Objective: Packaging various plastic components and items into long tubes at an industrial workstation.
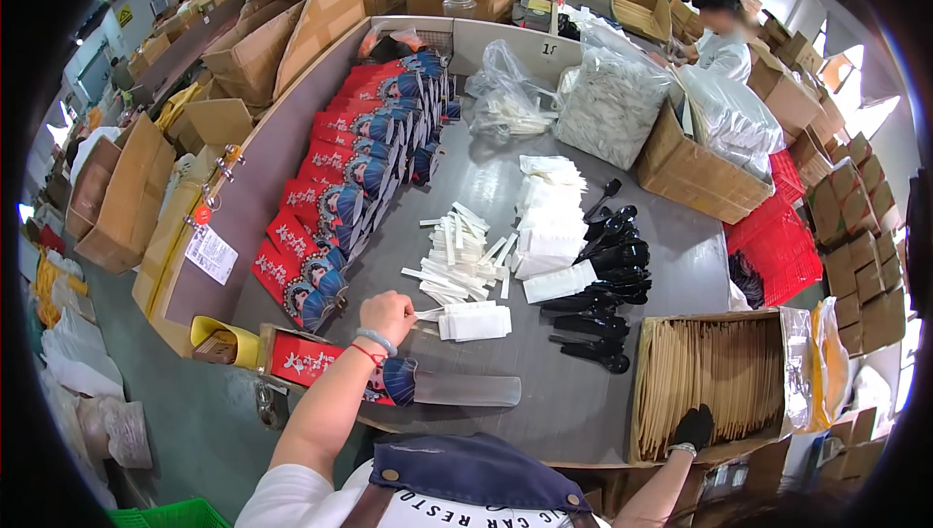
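Red packs [326,188] lay overlapping, left of the white pile [551,217]. Left hand [387,316], bare, was left of the pile and nearer the wearer, pinching a pale strip [428,313] beside a small stack [474,321]. Loose strips [455,254] lay just left of the pile, black spoons [607,261] just right. Farther right, nearer the wearer: box [642,382] of tan pieces [719,363], gloved right hand [692,428] at its near end; could not tell its finger state.
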`<state>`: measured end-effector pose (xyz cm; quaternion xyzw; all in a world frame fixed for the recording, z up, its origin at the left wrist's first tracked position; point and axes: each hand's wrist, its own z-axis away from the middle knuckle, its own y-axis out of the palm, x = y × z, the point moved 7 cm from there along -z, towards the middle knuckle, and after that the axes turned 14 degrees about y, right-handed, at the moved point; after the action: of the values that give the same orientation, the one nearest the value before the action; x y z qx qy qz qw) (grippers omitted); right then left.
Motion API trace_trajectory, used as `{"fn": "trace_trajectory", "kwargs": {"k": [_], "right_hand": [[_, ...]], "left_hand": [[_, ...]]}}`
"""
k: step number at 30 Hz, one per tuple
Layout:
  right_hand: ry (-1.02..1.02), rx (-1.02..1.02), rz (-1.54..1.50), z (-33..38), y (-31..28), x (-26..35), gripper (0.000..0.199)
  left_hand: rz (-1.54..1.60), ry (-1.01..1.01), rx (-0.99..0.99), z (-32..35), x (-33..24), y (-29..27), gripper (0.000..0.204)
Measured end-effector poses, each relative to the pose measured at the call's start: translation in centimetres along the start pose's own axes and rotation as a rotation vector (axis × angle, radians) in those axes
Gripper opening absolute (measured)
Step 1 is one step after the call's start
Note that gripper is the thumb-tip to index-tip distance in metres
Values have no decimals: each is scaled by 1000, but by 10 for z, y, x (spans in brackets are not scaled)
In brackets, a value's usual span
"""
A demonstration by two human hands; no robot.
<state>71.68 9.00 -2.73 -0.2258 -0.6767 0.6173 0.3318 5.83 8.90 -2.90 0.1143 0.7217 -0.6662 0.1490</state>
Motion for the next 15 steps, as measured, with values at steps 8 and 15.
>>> {"fn": "trace_trajectory", "kwargs": {"k": [8,15], "right_hand": [[143,-108,-218,-11,3,-43,38],[124,-87,-990,-3,11,-31,20]], "left_hand": [[266,110,-212,-4,-40,20,14],[516,125,-111,-11,-93,36,17]]}}
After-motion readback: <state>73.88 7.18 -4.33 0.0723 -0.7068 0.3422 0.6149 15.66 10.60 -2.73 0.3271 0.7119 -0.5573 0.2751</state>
